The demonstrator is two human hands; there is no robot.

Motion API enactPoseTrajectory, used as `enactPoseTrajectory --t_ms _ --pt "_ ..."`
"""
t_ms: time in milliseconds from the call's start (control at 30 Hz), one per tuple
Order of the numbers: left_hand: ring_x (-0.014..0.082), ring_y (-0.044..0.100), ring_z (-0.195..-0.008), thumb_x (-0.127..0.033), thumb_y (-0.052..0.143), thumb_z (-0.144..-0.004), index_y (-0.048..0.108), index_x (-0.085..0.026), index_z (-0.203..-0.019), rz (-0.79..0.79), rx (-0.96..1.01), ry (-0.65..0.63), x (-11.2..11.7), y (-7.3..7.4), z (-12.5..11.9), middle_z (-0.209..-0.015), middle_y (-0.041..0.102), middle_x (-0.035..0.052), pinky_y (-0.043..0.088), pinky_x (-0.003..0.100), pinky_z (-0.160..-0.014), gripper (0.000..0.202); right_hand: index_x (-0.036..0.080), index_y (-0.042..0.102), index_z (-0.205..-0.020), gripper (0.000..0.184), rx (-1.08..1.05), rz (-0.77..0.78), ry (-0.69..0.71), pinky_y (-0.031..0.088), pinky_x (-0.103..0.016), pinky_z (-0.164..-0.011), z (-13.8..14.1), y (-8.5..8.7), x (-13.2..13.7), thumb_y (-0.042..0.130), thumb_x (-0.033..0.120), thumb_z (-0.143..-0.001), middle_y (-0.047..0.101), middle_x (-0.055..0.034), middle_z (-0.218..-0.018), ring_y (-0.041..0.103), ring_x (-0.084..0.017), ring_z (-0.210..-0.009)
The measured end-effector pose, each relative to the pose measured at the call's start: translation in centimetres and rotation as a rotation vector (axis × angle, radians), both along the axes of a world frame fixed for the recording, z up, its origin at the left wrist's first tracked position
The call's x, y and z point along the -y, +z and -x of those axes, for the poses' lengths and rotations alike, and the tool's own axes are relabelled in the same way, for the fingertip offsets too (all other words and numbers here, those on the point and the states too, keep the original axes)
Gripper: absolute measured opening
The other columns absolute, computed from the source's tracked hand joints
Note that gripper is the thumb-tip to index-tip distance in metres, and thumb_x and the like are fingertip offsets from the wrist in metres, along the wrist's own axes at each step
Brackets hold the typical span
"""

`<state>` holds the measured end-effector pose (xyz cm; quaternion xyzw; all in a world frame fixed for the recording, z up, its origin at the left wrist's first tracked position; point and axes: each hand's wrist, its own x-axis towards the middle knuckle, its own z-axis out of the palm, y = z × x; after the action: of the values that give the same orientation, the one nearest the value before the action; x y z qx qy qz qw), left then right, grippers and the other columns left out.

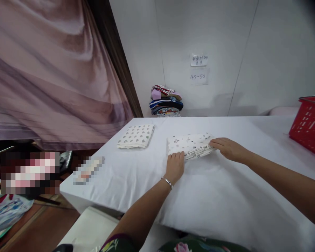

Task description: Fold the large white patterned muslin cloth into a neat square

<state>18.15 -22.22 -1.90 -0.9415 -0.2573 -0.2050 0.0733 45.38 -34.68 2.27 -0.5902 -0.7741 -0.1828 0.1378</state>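
A folded white cloth with a small scattered print (190, 142) lies in front of me, its several layers showing along the near edge. My left hand (175, 164) is closed on its near left corner, a silver bracelet on the wrist. On the right, my right hand (227, 148) pinches the cloth's right edge, which looks slightly raised off the table. Both thumbs are mostly hidden. Farther left sits another folded white cloth (136, 135), patterned with rows of small grey motifs, apart from both hands.
A white sheet covers the table (212, 210). At the right edge stands a red plastic basket (308, 126). Several folded fabrics form a pile (166, 101) at the back by the wall, below paper notes (198, 76). A pink curtain (55, 77) hangs left; a plastic bag (9, 211) lies lower left.
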Motion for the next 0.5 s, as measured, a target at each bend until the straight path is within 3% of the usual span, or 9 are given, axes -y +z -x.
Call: enactPoseTrajectory --t_ms 167,333,433,500 --pt "0.0229 0.050 -0.091 -0.008 0.045 -0.076 0.043 -0.014 -0.120 -0.010 0.031 -0.031 -0.4 3.0 0.4 -0.097 0.058 0.0087 0.036 0.038 -0.079 0.045 0.022 0.053 -0.119 0.054 0.038 -0.046 -0.029 0.044 -0.043 -0.089 0.0 1.7 0.2 0.032 0.001 -0.074 0.057 -0.0059 -0.119 0.053 -0.022 -0.108" --pt "0.0215 0.051 -0.098 -0.009 0.044 -0.077 0.042 -0.016 -0.122 0.013 0.110 -0.148 0.9 7.9 0.7 -0.104 0.059 0.0090 0.037 0.037 -0.086 0.046 0.019 0.049 -0.122 0.050 0.119 -0.238 -0.062 0.045 -0.042 -0.087 -0.8 5.7 1.7 0.034 0.002 -0.077 0.057 -0.0087 -0.118 0.053 -0.022 -0.107" --pt "0.0217 0.052 -0.096 -0.013 0.046 -0.076 0.040 -0.017 -0.126 0.176 0.176 -0.212 2.6 11.4 0.7 -0.102 0.060 0.0079 0.040 0.037 -0.085 0.051 0.016 0.049 -0.120 0.042 0.213 -0.342 -0.052 0.045 -0.039 -0.087 -1.5 9.2 3.1 0.040 0.006 -0.081 0.058 -0.0114 -0.114 0.054 -0.023 -0.103" --pt "0.0204 0.054 -0.091 -0.015 0.048 -0.074 0.037 -0.020 -0.128 0.395 0.227 -0.263 3.8 13.4 0.8 -0.104 0.061 0.0064 0.043 0.034 -0.080 0.056 0.015 0.049 -0.120 0.042 0.270 -0.369 -0.055 0.045 -0.038 -0.085 -1.9 11.7 4.1 0.042 0.006 -0.079 0.059 -0.0120 -0.112 0.055 -0.023 -0.101"
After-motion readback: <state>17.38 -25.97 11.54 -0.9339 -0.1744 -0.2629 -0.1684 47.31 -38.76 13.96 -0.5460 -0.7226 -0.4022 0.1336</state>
